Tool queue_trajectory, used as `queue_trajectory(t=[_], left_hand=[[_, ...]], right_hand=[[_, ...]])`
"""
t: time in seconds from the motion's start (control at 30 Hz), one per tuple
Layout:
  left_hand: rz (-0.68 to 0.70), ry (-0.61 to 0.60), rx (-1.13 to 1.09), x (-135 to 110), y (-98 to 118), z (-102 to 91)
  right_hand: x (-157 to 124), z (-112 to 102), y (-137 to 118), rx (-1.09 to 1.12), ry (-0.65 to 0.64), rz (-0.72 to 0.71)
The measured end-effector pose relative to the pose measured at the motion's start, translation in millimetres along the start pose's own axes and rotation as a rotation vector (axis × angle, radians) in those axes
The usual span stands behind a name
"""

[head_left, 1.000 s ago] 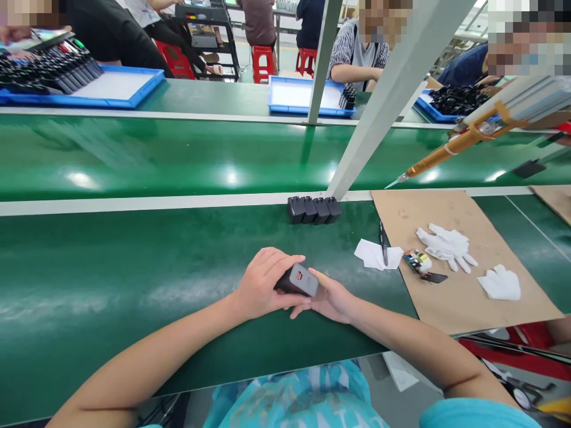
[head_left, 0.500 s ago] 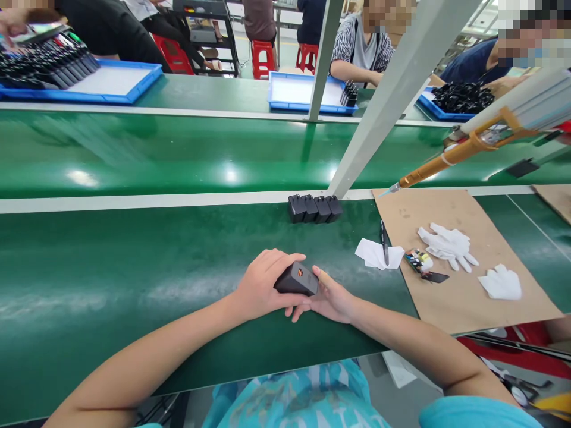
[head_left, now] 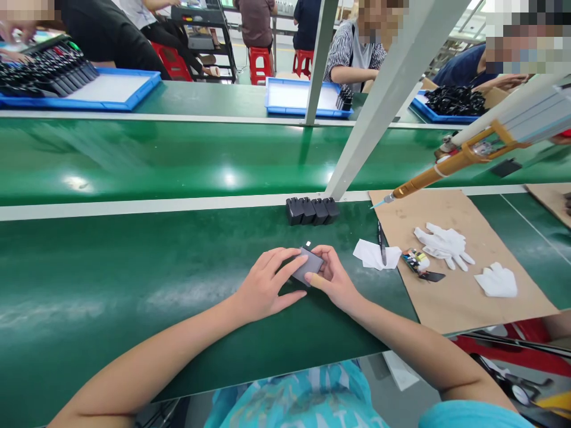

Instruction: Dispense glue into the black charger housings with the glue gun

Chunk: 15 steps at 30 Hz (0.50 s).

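A small black charger block (head_left: 307, 265) is held between both my hands just above the green table (head_left: 134, 279). My left hand (head_left: 267, 285) curls round its left side, fingertips on its top. My right hand (head_left: 331, 278) pinches its right end with thumb and fingers. A broad flat face of the block is turned up, with a small metal pin showing at its far end. A row of several identical black chargers (head_left: 312, 210) stands further back by the white rail.
A brown cardboard sheet (head_left: 450, 297) at right carries white gloves (head_left: 441, 241), a small circuit board (head_left: 414, 260) and white paper with a pen (head_left: 381, 242). A yellow dispenser nozzle (head_left: 419, 179) hangs over it. Blue trays (head_left: 307, 98) and other seated people are beyond the belt.
The charger has been turned over: its port end with the orange socket no longer faces me. My right hand came up from under it to grip its right end.
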<state>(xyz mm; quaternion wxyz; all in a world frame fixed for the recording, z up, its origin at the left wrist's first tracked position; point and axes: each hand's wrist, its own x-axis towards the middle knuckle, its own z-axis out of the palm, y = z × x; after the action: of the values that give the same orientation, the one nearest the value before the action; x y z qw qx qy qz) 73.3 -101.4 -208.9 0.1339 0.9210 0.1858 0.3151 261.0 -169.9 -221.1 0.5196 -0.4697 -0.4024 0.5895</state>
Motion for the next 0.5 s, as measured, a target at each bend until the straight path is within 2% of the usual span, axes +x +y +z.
queue_trajectory(t=[0.13,0.23,0.37,0.5], left_hand=[[-0.085,-0.045,0.001,-2,0,3.5],[-0.107,-0.076,-0.029,-4,0,6.9],[-0.164,-0.133,-0.116,-8,-5,11.6],[-0.278,-0.205,-0.246,-9,-12,9.2]], right_hand=[[-1,-4,9,-0.408,0.103,-0.235],[0,-5,15,-0.625,0.132,-0.363],[1,-5,16,-0.801,0.05,-0.436],[0,-4,8,-0.818,-0.031,-0.428]])
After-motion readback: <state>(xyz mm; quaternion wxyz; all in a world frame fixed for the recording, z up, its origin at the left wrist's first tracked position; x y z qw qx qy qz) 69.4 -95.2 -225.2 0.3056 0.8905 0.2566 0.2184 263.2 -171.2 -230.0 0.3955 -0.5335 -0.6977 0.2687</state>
